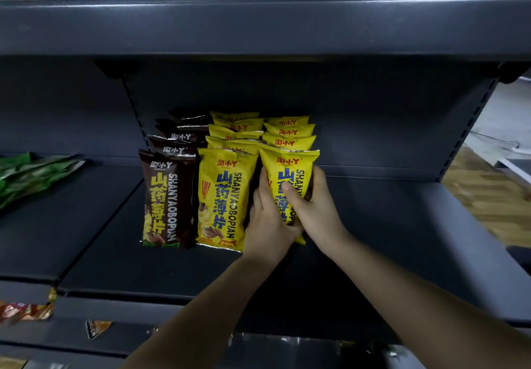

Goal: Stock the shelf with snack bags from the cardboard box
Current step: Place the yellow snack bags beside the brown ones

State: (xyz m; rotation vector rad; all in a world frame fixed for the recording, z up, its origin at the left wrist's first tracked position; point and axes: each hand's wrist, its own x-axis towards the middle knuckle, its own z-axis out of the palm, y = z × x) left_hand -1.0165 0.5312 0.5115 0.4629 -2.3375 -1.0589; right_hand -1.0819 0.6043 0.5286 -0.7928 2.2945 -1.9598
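both hands on the front yellow bag [290, 167]; right hand [313, 207] wraps it, left hand [267, 219] grips its left edge; shelf [402, 225] bare to the right; brown bags [168, 199] sit at the left end of the rows

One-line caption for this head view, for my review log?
Both hands, left hand and right hand, grip the front yellow snack bag of the right-hand row on the dark shelf, beside yellow and brown rows.

Dim, edge-blurred, wide-angle bowing
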